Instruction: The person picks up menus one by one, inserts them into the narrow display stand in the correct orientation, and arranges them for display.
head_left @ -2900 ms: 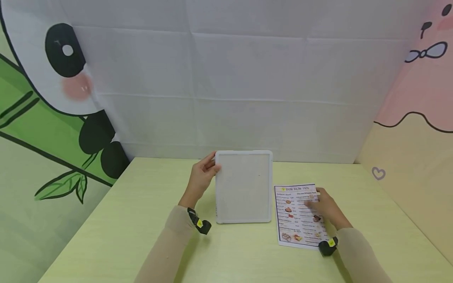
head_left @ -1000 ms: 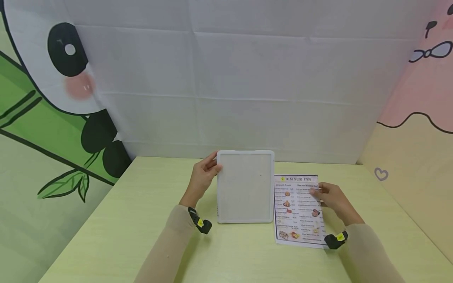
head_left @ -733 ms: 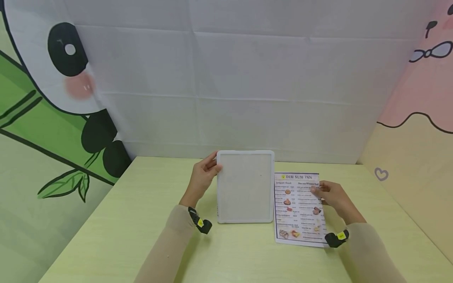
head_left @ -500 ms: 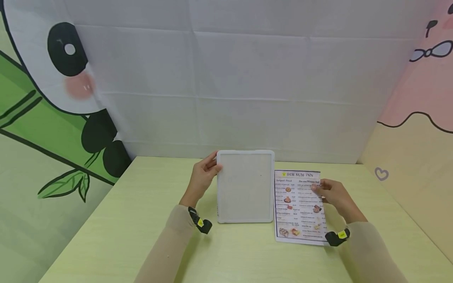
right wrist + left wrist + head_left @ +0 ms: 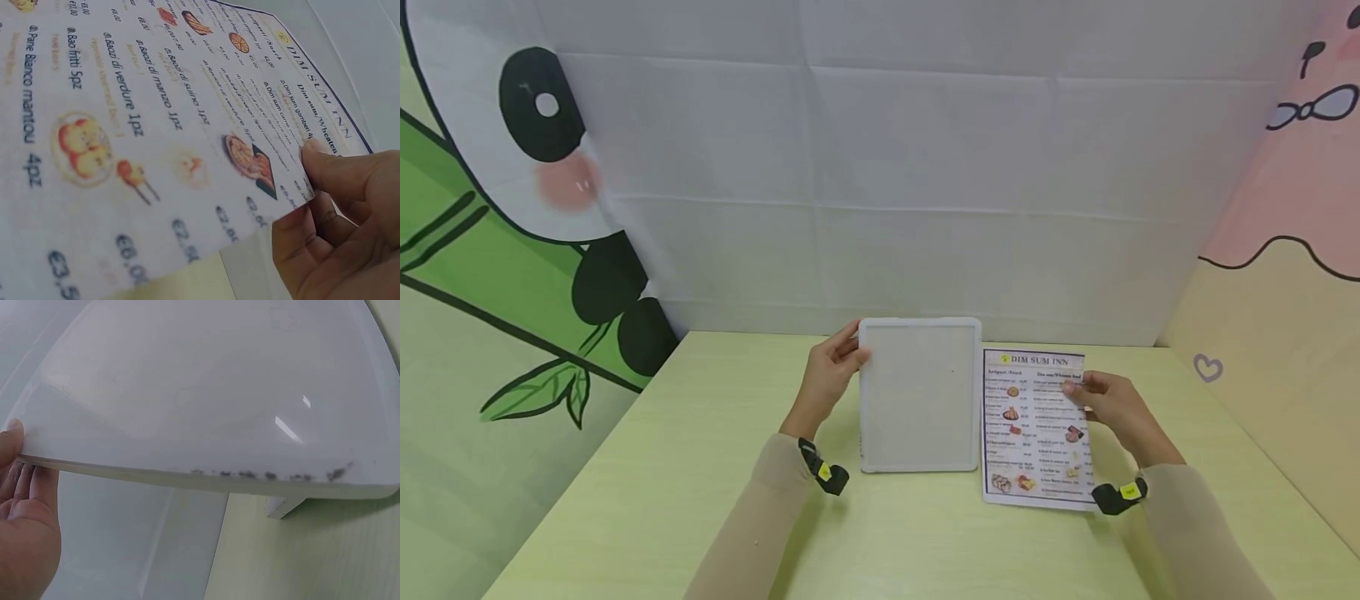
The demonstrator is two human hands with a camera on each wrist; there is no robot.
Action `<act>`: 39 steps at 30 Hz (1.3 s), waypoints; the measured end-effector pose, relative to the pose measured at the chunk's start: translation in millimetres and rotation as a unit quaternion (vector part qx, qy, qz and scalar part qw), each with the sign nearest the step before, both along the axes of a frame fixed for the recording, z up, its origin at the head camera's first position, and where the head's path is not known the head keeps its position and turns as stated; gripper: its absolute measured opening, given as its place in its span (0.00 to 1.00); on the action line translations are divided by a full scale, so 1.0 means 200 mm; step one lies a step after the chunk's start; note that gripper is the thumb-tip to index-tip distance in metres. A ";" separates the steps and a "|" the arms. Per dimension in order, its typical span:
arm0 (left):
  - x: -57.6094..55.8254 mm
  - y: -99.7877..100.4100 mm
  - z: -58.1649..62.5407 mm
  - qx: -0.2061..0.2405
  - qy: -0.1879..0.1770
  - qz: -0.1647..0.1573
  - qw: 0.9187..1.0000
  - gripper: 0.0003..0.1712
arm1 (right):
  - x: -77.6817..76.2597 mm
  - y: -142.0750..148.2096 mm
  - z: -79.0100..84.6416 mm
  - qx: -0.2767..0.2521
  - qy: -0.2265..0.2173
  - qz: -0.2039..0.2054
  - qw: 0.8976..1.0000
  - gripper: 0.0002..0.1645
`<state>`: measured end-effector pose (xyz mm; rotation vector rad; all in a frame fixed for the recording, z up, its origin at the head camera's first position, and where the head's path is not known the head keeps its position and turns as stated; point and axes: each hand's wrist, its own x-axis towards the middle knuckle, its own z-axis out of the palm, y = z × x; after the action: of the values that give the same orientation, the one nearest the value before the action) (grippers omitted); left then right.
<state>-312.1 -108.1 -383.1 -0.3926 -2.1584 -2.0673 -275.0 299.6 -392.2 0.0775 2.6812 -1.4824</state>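
A white rectangular display stand with a raised rim stands upright in the middle of the head view. My left hand pinches its upper left edge, thumb in front and fingers behind. The left wrist view shows its glossy panel, dark scuffs along one edge and a foot behind. Right of the stand, a printed paper menu headed "DIM SUM INN" is held up, tilted, its left edge close beside the stand. My right hand pinches its upper right edge, as the right wrist view also shows.
Both things are over a pale yellow-green table. A white sheet wall rises behind it. Cartoon-printed walls flank the table, a green one on the left and a pink and cream one on the right.
My right hand has moved up and a little right, raising the menu from a lower, flatter pose to a more upright one beside the stand. The left hand and stand have hardly moved.
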 end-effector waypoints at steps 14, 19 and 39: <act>0.00 0.00 0.00 -0.003 0.003 -0.002 1.000 0.33 | 0.00 0.01 0.07 -0.001 0.011 0.012 1.000 0.36; 0.00 0.00 0.00 0.002 0.005 -0.004 1.000 0.33 | 0.01 0.01 0.08 -0.006 0.014 0.015 1.000 0.36; 0.00 0.00 0.00 -0.003 0.005 -0.001 1.000 0.33 | 0.01 -0.03 0.17 -0.026 0.031 0.012 0.999 0.37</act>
<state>-312.6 -109.0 -383.0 -0.4048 -2.1588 -2.0551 -273.5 293.7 -357.2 -0.0035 2.6788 -1.5725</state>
